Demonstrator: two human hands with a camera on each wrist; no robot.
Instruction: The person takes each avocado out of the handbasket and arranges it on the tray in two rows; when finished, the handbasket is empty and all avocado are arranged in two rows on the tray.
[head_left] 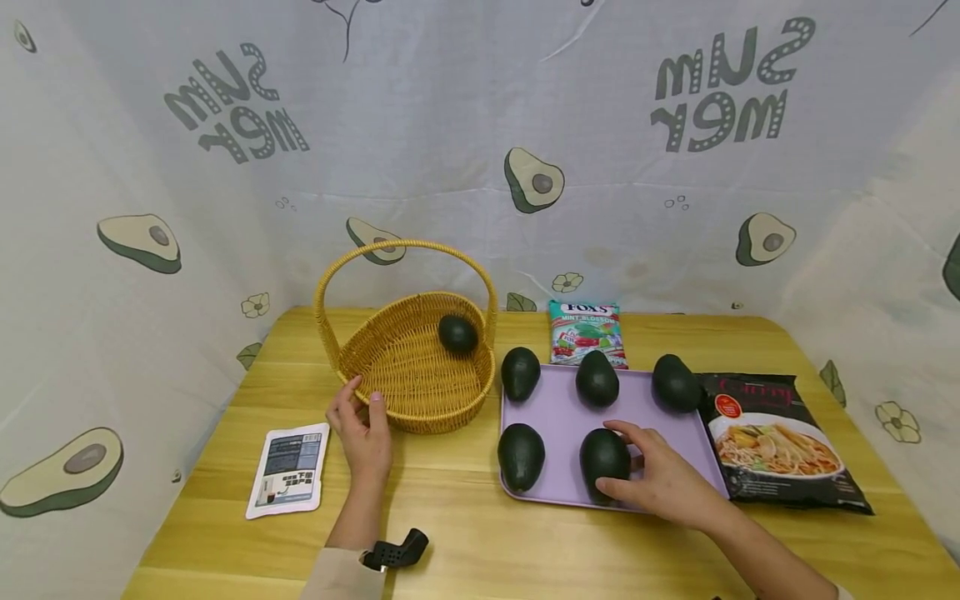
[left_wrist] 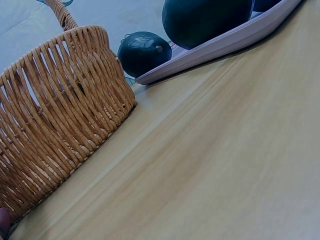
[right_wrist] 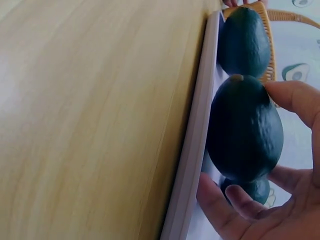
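Note:
My right hand (head_left: 660,479) grips a dark green avocado (head_left: 604,467) at the front middle of a lilac tray (head_left: 558,417), thumb and fingers on either side of it. Up close in the right wrist view, this avocado (right_wrist: 245,130) sits between the fingers. Several other avocados (head_left: 521,457) lie on the tray. My left hand (head_left: 363,433) rests against the front left of a yellow wicker basket (head_left: 412,375), its fingers loosely bent at the rim. Inside the basket, at the back right, lies one avocado (head_left: 457,334). Only a fingertip of the left hand shows in the left wrist view.
A white pouch (head_left: 287,469) lies left of the left forearm. Behind the tray stands a Fox's candy bag (head_left: 588,333). A black noodle packet (head_left: 780,442) lies against the tray's right side. A printed cloth (head_left: 450,125) hangs around the wooden table (head_left: 465,533).

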